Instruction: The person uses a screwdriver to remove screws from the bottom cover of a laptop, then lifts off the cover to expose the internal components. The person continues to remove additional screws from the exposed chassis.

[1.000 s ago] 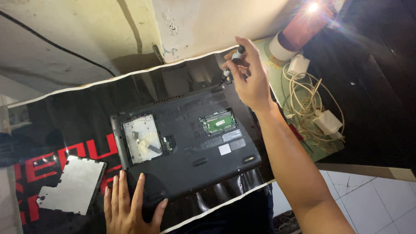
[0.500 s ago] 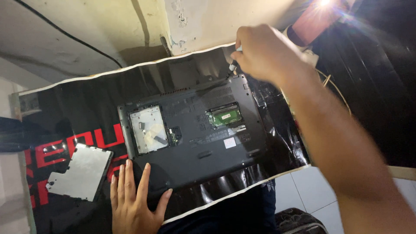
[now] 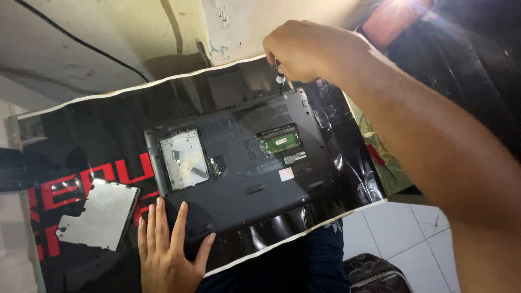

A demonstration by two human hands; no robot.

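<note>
A dark grey laptop (image 3: 239, 163) lies bottom-up on a glossy black mat (image 3: 97, 135) with red lettering and a pale edge; its matte plastic underside is ribbed with vent slots, and two bays stand uncovered, a square one (image 3: 183, 160) on the side near the left hand showing dull silver metal, and a smaller one holding a green circuit board (image 3: 279, 141). A flat grey metal cover plate (image 3: 97, 214), roughly square with a notched corner, rests on the mat well apart from the laptop, just beside the left hand. The left hand (image 3: 168, 249) lies palm down with its fingers (image 3: 179, 222) spread apart and straight, their tips pressing the laptop's near edge; it grips nothing. The right hand (image 3: 306, 49) is curled into a closed grip at the laptop's far corner, fingers bunched around a slim dark tool (image 3: 280, 76) whose pale tip points down at the casing; the tool's kind is too hidden to tell. The mat is crinkled and shiny along its right end and overhangs a surface. Behind it runs a stained, flaking pale wall (image 3: 108, 32) with a thin black cable (image 3: 81, 46) across it. Below are white floor tiles (image 3: 412, 228), and a bright light flares at the upper right.
</note>
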